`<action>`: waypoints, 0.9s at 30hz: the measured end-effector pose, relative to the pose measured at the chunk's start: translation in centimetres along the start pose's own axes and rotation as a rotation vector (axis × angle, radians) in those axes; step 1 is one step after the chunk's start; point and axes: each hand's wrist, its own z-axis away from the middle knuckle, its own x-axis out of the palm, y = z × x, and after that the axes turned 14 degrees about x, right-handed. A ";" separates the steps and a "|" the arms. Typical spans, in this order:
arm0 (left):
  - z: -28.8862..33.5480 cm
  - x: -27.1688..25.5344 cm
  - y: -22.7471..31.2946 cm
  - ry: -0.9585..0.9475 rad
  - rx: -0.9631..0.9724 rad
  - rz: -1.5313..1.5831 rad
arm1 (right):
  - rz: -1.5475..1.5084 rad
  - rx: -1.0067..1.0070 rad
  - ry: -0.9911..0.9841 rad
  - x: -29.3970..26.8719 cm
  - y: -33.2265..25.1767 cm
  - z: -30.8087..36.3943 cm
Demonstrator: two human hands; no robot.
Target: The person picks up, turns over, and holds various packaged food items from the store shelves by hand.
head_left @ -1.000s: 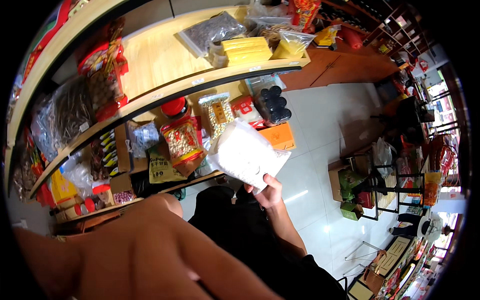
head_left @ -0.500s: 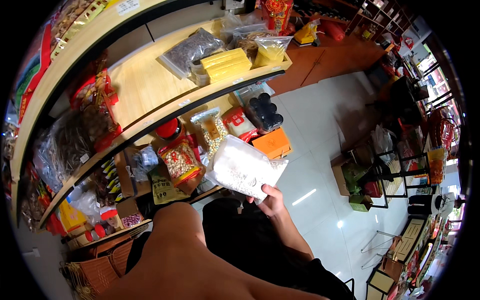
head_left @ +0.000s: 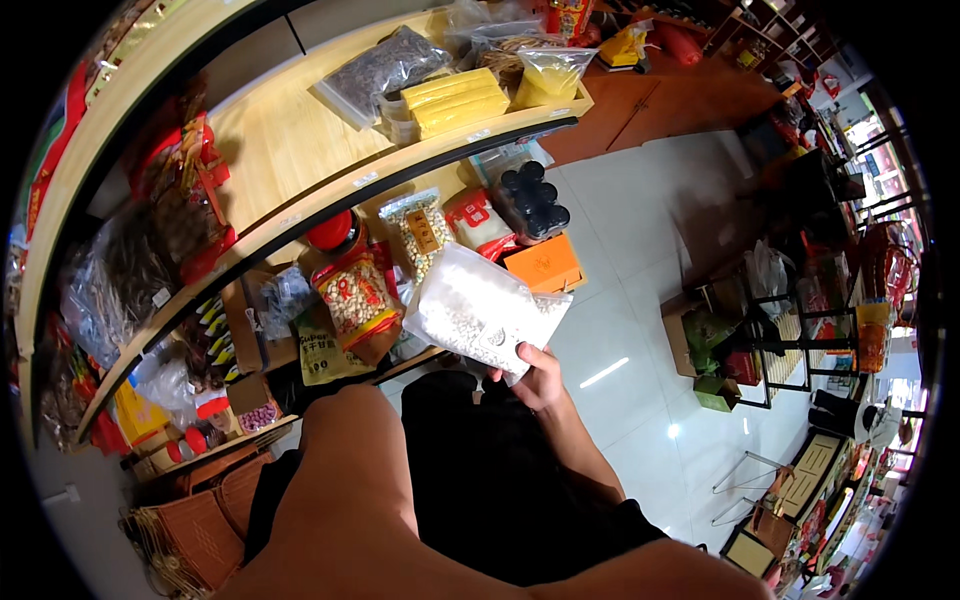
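My right hand (head_left: pixel 541 377) is closed on the lower corner of a clear-and-white plastic bag (head_left: pixel 480 305), its thumb on top and other fingers partly hidden underneath. Small whitish pieces fill much of the bag; their exact kind I cannot make out. It is tilted in front of the low shelf, overlapping in view a clear bag of pale round pieces (head_left: pixel 418 232) and an orange box (head_left: pixel 545 263). My left hand does not show. A bare limb (head_left: pixel 350 450) rises from the lower edge, left of dark clothing.
On the low shelf lie a red-and-yellow snack bag (head_left: pixel 356 300), a red-lidded jar (head_left: pixel 333 232), an olive pouch (head_left: pixel 328 350) and a pack of dark-capped containers (head_left: pixel 532 205). Yellow packs (head_left: pixel 450 103) lie on the shelf above. A black rack (head_left: pixel 785 315) stands right on the tiled floor (head_left: pixel 630 270).
The bag in my right hand has shifted slightly up and left in view and tilted a little more. My grip on its corner stays. The whole view has turned slightly.
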 end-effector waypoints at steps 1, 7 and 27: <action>-0.1 0.1 0.1 -0.001 0.000 -0.003 | 0.001 0.009 -0.003 0.0 0.0 0.0; -0.1 0.4 0.0 0.004 0.008 -0.002 | 0.005 0.007 -0.004 -0.3 0.1 -0.2; 0.4 0.5 1.0 0.032 0.045 -0.007 | 0.054 0.073 0.036 0.4 0.5 -1.9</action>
